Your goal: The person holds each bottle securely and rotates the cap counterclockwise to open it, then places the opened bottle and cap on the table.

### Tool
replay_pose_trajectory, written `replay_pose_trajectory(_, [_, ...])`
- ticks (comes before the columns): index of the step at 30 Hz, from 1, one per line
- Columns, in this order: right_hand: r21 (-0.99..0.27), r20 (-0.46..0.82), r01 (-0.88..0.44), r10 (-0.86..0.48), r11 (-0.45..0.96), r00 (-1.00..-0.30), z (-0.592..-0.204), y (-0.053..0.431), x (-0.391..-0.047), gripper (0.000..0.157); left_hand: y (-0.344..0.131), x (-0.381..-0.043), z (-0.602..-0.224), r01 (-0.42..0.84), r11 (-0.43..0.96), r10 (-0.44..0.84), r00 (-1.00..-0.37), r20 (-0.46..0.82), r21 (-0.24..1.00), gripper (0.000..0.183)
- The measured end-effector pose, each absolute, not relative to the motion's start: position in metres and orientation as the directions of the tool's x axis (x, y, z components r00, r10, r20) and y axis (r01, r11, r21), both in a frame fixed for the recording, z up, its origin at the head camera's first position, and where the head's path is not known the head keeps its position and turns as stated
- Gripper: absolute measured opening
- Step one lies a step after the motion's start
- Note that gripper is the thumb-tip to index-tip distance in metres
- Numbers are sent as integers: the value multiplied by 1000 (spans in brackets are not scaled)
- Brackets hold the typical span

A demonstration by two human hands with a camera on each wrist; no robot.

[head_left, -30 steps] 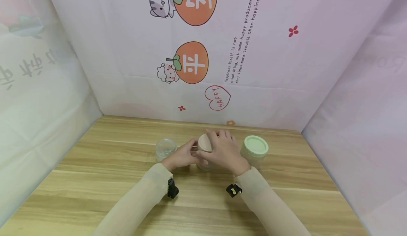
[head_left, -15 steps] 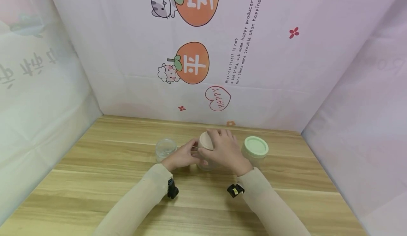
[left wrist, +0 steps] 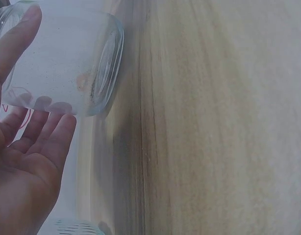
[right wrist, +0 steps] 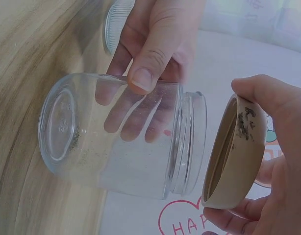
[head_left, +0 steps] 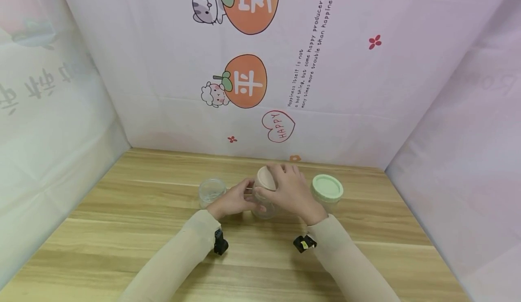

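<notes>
My left hand [head_left: 233, 201] holds a clear glass jar [right wrist: 136, 169] around its side, thumb on one side and fingers on the other. The jar stands on the wooden table, with dark specks inside near its base in the right wrist view. A beige screw lid [right wrist: 238, 156] is apart from the jar's threaded mouth, tilted, with a dark smudge on its side. My right hand [head_left: 291, 192] grips this lid by its rim. Above the jar in the head view, the lid [head_left: 266, 179] is partly covered by the right fingers.
To the right stands a jar with a pale green lid [head_left: 327, 188], partly behind the right wrist. A lidless glass jar [head_left: 212, 191] is left of the left hand. Printed white cloth [head_left: 338, 130] walls in the wooden table [head_left: 260, 266] at back and sides.
The right hand has moved slightly up and to the right, and the beige lid has lifted and tilted with it. The left hand has stayed on the jar.
</notes>
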State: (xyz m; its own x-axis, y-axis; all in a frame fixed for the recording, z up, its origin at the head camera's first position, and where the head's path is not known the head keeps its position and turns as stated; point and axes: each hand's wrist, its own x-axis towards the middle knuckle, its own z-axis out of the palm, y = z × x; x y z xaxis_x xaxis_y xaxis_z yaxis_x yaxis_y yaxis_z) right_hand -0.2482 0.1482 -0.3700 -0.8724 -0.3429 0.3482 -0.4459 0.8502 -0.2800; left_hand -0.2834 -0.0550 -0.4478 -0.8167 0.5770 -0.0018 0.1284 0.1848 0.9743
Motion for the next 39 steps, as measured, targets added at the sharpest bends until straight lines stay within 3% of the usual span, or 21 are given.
replay_pose_trajectory(14, [-471,382,-486,-326,737,-865,-363,157,-235,78,-55,-281,-447,153,170,580,-814,26,973,78])
replay_pose_trajectory(25, [-598,402,-524,-338,607,-851,-362,164,-227,82,-55,-283,-450,192,179,579,-813,54,965,78])
replay_pose_trajectory(39, [-620,459,-608,-398,496,-794,-367,175,-215,83,-55,-285,-452,201,254,554,-832,28,946,86])
